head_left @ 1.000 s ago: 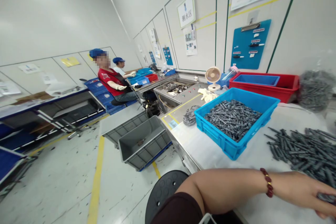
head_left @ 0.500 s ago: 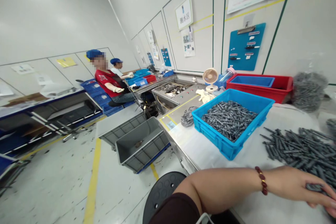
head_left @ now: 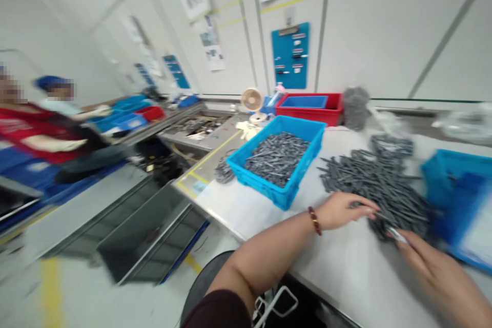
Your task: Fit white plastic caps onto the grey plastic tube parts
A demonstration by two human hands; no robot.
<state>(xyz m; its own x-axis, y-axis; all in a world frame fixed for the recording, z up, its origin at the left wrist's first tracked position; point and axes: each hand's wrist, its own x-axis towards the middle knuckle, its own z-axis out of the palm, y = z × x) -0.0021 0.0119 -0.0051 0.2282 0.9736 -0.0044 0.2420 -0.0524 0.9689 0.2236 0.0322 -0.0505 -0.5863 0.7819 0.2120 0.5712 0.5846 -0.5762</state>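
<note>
My left hand (head_left: 340, 211), with a beaded bracelet at its wrist, is closed around a slender dark grey part (head_left: 355, 205). Close by on the right, my right hand (head_left: 430, 261) pinches a small whitish object (head_left: 396, 236), too blurred to name. The fingertips of both hands nearly meet in front of a pile of dark grey slender parts (head_left: 388, 189) on the white-covered table (head_left: 330, 277). To the left of the pile, a blue tray (head_left: 261, 193) holds many small grey parts (head_left: 279, 156).
Another blue bin (head_left: 442, 184) stands right of the pile. Behind are a red bin (head_left: 336, 107), a bag of grey parts (head_left: 355, 107) and a small fan (head_left: 252, 100). A grey crate (head_left: 130, 236) is on the floor at left. Two co-workers sit far left.
My view has swung right, so things appear farther left. My right hand and the right-hand blue bin have come into view. My left hand still holds a grey part.
</note>
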